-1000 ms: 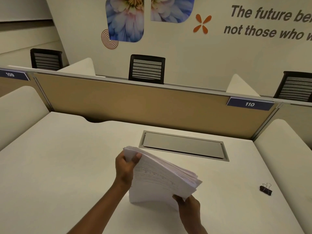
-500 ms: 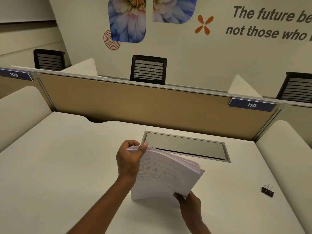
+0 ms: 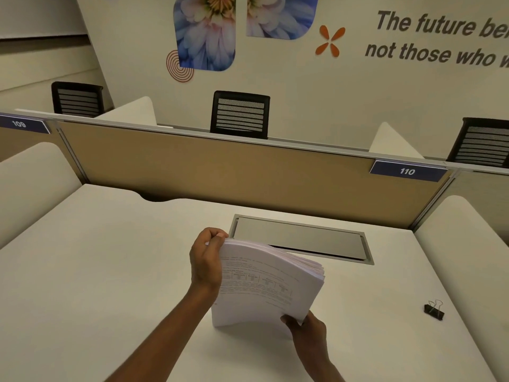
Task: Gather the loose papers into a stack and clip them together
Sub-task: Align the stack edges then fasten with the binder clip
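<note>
**Paper stack on edge, clamped at two corners**

Across the upper half of the frame, a tan partition with a "110" label at right and black chairs behind. Just beyond the papers, a grey hatch set flush in the white worktop. At far right, well apart from both hands, a black binder clip lying alone.

At lower centre, the paper stack standing on its bottom edge on the worktop, bowed, printed face toward the camera. Top left corner pinched in the curled fingers of the left hand. Bottom right corner gripped by the right hand, thumb on the front sheet.
</note>
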